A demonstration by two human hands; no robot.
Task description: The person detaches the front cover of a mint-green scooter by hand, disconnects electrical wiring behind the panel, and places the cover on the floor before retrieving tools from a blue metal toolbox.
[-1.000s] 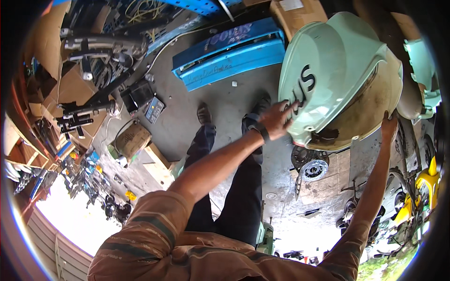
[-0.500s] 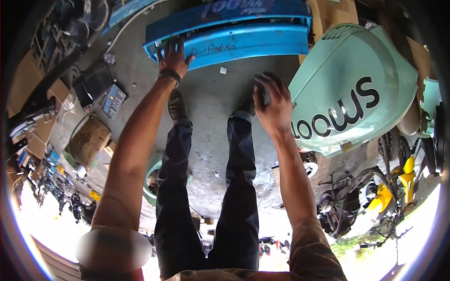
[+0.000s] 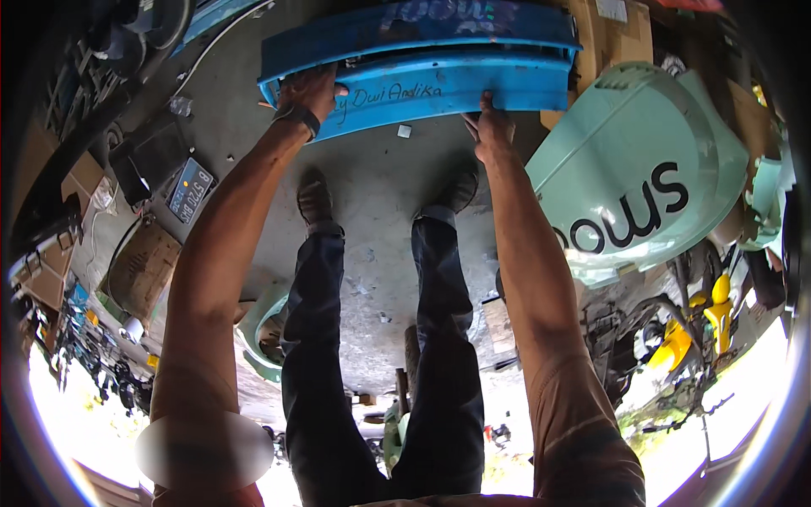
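A long blue plastic body panel [image 3: 473, 80] with handwriting on its near face lies across the top of the head view. My left hand [image 3: 311, 91] grips its left part, fingers partly hidden over the panel and thumb on the near face. At the right part of the lower edge, my right hand [image 3: 495, 132] has its thumb on the face and its other fingers below the edge. Behind this face rises a darker blue section [image 3: 363, 42] with faded lettering. A large mint-green shell [image 3: 617, 144] with black lettering stands right of my right hand.
Cardboard boxes [image 3: 629, 34] stand at the upper right. A dark number plate [image 3: 190, 190] and a black part [image 3: 145, 160] lie at left. A mint-green ring-shaped part [image 3: 262, 338] sits beside my left leg. Yellow parts [image 3: 673, 345] are at the lower right.
My right hand has moved up from the air beside the green shell onto the blue panel's lower edge. My left hand has gone from lying spread on the panel to gripping it.
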